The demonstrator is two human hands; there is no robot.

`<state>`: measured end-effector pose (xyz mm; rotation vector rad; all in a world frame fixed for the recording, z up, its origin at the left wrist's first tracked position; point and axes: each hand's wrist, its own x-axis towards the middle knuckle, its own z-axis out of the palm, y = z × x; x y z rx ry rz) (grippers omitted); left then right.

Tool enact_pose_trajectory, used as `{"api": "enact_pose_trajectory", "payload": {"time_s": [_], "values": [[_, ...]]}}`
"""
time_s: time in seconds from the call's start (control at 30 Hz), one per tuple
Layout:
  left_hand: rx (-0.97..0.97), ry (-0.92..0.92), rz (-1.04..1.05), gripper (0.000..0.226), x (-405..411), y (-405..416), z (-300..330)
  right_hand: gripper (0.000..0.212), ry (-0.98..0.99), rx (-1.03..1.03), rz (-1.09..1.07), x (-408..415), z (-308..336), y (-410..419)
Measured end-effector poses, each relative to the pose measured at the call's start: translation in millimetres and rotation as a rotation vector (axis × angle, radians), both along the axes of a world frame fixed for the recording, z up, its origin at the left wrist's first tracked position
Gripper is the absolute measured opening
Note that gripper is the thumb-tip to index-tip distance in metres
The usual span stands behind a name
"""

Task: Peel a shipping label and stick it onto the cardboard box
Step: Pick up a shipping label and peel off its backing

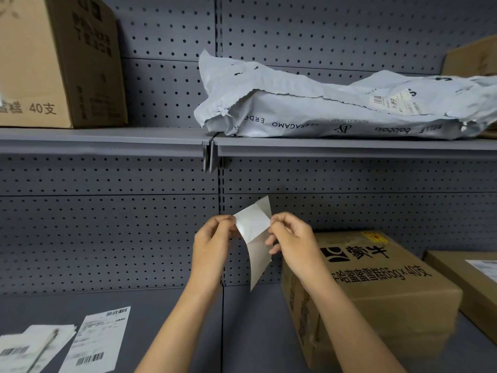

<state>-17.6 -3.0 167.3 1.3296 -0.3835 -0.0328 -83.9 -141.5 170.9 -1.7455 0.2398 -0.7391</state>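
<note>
Both hands hold a white shipping label (252, 224) up in front of the grey pegboard, above the lower shelf. My left hand (212, 242) pinches its left edge and my right hand (291, 239) pinches its right edge. A shinier backing sheet (258, 261) hangs down below the label, partly separated from it. The cardboard box (376, 289) with black printed characters on top sits on the shelf just right of my right forearm.
Printed labels with barcodes (99, 339) lie on the shelf (161, 313) at lower left. A second brown box (473, 278) stands at far right. On the upper shelf rest a grey torn mailer bag (336, 109) and a large carton (53, 60).
</note>
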Motion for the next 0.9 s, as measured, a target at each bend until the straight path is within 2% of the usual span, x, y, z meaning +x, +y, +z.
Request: {"api": "enact_pose_trajectory", "payload": {"time_s": [0.9], "values": [[-0.039, 0.078, 0.055, 0.016, 13.0, -4.8, -0.1, 0.019, -0.011, 0.017, -0.109, -23.2, 10.6, -39.7]]}}
